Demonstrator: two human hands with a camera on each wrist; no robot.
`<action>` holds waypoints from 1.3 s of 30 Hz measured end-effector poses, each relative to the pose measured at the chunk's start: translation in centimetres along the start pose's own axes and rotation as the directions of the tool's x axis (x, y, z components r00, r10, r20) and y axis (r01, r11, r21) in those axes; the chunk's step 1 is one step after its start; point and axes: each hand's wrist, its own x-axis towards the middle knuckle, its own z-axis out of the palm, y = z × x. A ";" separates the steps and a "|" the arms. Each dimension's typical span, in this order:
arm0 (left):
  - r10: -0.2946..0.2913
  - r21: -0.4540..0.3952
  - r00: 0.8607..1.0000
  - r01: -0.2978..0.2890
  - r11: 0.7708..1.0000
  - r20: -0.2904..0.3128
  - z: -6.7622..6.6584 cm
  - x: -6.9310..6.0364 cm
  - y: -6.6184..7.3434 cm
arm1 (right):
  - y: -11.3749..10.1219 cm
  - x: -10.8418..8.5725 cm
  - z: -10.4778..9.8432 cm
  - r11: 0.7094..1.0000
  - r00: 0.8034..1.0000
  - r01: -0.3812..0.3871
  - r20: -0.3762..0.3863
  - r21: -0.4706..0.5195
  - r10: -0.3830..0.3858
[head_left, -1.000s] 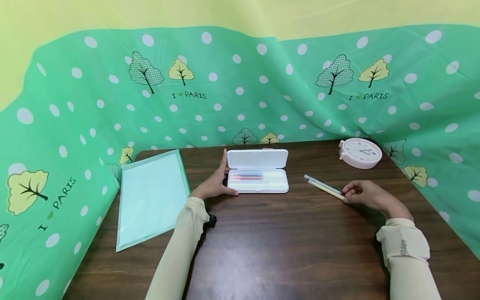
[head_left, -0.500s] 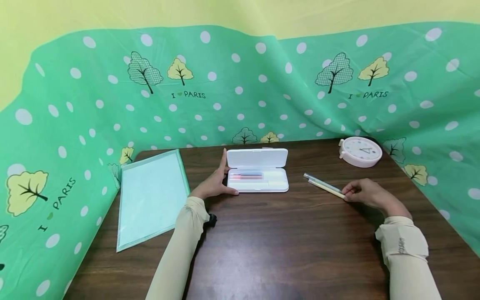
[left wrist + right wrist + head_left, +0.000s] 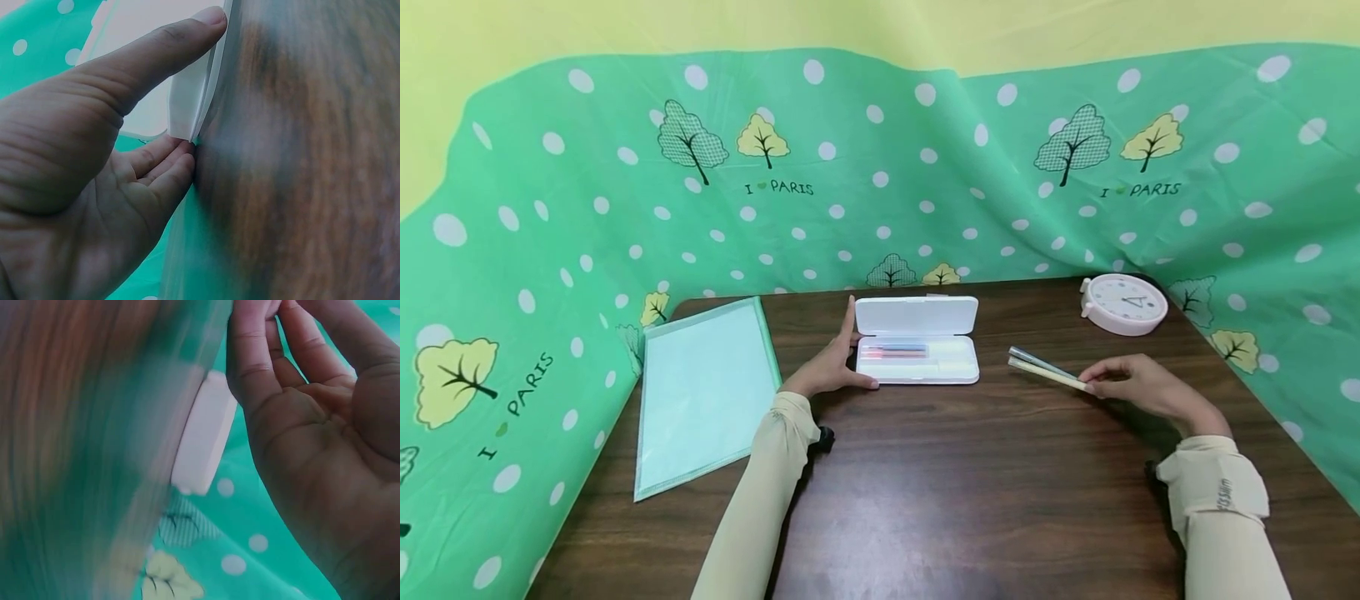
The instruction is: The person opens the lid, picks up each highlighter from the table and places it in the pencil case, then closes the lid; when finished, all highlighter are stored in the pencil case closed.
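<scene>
In the head view, a white pencil case (image 3: 957,350) lies with its lid raised, a few slim coloured pens (image 3: 895,351) in its left part. My left hand (image 3: 829,367) holds the case's left end, thumb along the front edge, other fingers at the side; the left wrist view shows this thumb (image 3: 165,53) against the white case (image 3: 189,103). Right of the case, my right hand (image 3: 1138,387) pinches the near ends of two slim pens, one pale yellow (image 3: 1045,372) and one greyish-blue (image 3: 1037,360). The right wrist view cuts off its fingertips and the pens.
A pale folder with a green edge (image 3: 707,400) lies on the left of the dark wooden table (image 3: 925,492). A pink round clock (image 3: 1125,304) stands at the back right. Green dotted cloth (image 3: 880,208) hangs behind and beside the table.
My right hand has shifted slightly, and the far ends of the two pens have spread and swung a little, the yellow one now nearer me. The left hand and case have stayed put.
</scene>
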 end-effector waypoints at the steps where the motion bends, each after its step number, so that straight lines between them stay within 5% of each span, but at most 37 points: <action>1: -0.003 0.001 1.000 0.003 1.000 0.001 -0.1 0.0 0.2 | -0.3 0.2 0.1 1.000 1.000 0.010 0.000 0.009 -0.010; 8: 0.049 0.019 0.999 -0.048 0.999 -0.010 0.2 1.1 -3.0 | -3.6 2.7 1.5 0.994 0.996 0.082 0.019 0.078 -0.084; 10: 0.021 0.015 1.000 -0.021 1.000 -0.011 0.4 0.9 -2.0 | -4.6 3.7 2.0 0.990 0.995 0.100 0.022 0.098 -0.102; 25: 0.041 -0.050 0.999 -0.043 0.998 -0.024 0.9 2.3 -5.3 | -10.5 9.0 5.7 0.940 0.964 0.246 0.039 0.236 -0.262; 29: 0.049 -0.030 0.999 -0.050 0.998 -0.017 0.9 2.0 -4.6 | -11.8 9.8 6.6 0.936 0.963 0.254 0.021 0.243 -0.267; 36: 0.029 -0.006 1.000 -0.029 1.000 0.010 0.3 0.7 -1.3 | -13.9 11.6 8.5 0.940 0.964 0.257 0.003 0.224 -0.264; 39: 0.028 0.006 1.000 -0.028 1.000 0.011 0.4 1.3 -2.7 | -14.9 12.2 9.3 0.944 0.964 0.261 -0.001 0.201 -0.267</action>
